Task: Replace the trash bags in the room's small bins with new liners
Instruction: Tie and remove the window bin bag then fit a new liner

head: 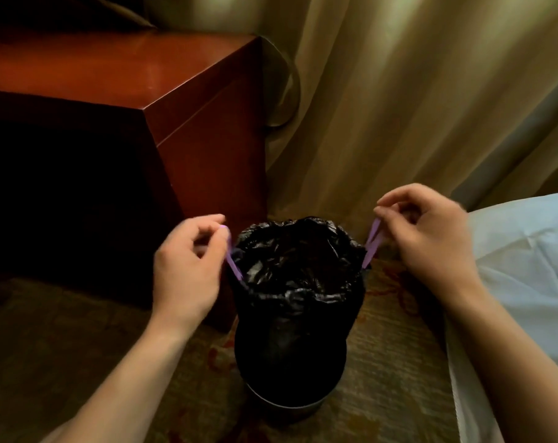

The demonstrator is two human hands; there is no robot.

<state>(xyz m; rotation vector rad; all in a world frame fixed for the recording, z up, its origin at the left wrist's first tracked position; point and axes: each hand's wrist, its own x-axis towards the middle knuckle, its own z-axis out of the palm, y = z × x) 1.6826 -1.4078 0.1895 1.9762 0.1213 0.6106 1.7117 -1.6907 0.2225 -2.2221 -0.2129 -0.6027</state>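
The black bag lines the small bin on the carpet, between cabinet and bed. The left hand and right hand each pinch a purple drawstring at opposite sides of the bag's mouth. Probably cinching the old liner; next, pull outward, then lift.
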